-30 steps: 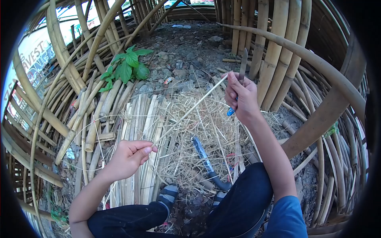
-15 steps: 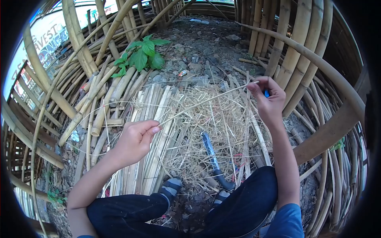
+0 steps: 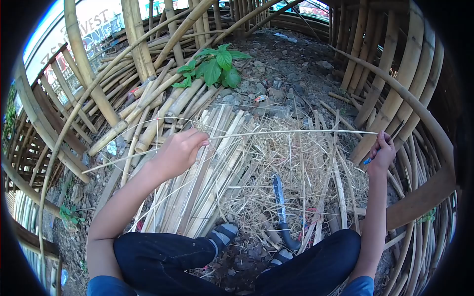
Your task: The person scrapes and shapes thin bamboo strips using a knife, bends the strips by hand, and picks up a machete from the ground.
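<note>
A thin pale bamboo strip (image 3: 281, 131) runs nearly level between my hands. My left hand (image 3: 181, 152) pinches it above the pile of split bamboo slats (image 3: 210, 163), and part of the strip sticks out past that hand to the left. At the right, my right hand (image 3: 382, 150) holds the strip's other end between the fingertips, and a small blue thing shows at its palm. Between my knees and the heap of shavings (image 3: 296, 167) rests a long tool with a bluish blade (image 3: 280, 200) and a dark curved handle.
Bamboo poles (image 3: 187, 98) lie stacked at the back left, beside a green leafy plant (image 3: 217, 66). Upright bamboo posts (image 3: 400, 79) and a curved pole (image 3: 412, 101) stand at the right. Stony ground (image 3: 286, 64) stretches behind the shavings.
My hands have moved farther apart, the right one outward and lower. The strip is now nearly level and extends past my left hand. The whole view has shifted.
</note>
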### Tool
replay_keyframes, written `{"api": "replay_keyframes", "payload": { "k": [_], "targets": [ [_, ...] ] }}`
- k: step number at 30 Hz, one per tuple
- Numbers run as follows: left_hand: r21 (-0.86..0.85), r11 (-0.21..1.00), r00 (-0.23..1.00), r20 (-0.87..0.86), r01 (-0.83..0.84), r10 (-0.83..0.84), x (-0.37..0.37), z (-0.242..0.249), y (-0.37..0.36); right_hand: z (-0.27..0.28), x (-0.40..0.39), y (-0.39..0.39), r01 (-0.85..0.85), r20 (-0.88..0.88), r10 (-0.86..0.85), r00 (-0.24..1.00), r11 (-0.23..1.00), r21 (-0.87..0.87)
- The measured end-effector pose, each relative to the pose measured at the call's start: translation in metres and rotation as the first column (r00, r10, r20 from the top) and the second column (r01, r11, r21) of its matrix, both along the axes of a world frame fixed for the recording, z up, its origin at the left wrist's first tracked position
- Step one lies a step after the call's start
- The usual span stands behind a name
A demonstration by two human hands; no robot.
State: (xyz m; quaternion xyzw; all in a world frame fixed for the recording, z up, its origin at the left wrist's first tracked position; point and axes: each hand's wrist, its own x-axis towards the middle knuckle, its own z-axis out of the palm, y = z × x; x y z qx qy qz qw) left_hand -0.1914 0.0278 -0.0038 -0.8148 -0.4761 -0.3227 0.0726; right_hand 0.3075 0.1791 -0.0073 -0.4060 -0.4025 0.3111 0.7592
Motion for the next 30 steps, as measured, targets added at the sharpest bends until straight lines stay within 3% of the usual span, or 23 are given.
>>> {"api": "replay_keyframes", "payload": {
  "k": [2,6,8,9,11,12,13,15,16,20,30],
  "targets": [
    [0.007,0.998,0.995,-0.078,-0.068,0.068,-0.007,0.000,0.002,-0.002,0.005,0.003,0.025,-0.023,-0.025,0.999,0.999,-0.024],
    [0.006,0.989,0.988,-0.036,-0.148,0.148,-0.016,-0.002,0.009,-0.010,0.008,0.004,0.054,0.061,-0.052,0.997,0.998,-0.026],
    [0.112,0.951,0.955,-0.036,-0.288,0.294,-0.019,-0.002,0.014,-0.014,-0.002,0.004,0.093,0.265,-0.093,0.960,0.996,0.009],
    [0.114,0.951,0.956,-0.032,-0.287,0.292,-0.021,-0.001,0.016,-0.014,-0.011,0.000,0.095,0.268,-0.095,0.959,0.995,0.012],
    [0.158,0.883,0.897,0.038,-0.441,0.441,-0.025,0.003,0.021,-0.011,-0.036,-0.009,0.078,0.434,-0.118,0.893,0.991,0.108],
    [0.248,0.860,0.892,0.047,-0.446,0.449,-0.029,0.003,0.027,-0.021,-0.030,-0.001,0.091,0.578,-0.152,0.802,0.987,0.133],
    [0.251,0.859,0.892,0.052,-0.447,0.449,-0.032,0.005,0.031,-0.019,-0.037,-0.006,0.090,0.579,-0.154,0.800,0.986,0.138],
    [0.313,0.797,0.853,0.118,-0.517,0.508,-0.035,0.008,0.035,-0.014,-0.065,-0.022,0.087,0.746,-0.239,0.621,0.968,0.237],
    [0.315,0.796,0.854,0.123,-0.517,0.506,-0.035,0.010,0.037,-0.013,-0.068,-0.026,0.082,0.806,-0.200,0.557,0.979,0.187],
    [0.331,0.761,0.828,0.157,-0.558,0.538,-0.038,0.016,0.039,-0.021,-0.081,-0.029,0.029,0.874,-0.213,0.438,0.974,0.223],
    [0.395,0.728,0.826,0.202,-0.561,0.527,-0.045,0.030,0.040,-0.025,-0.090,-0.036,-0.100,0.931,-0.134,0.338,0.979,0.178]
  ]
}}
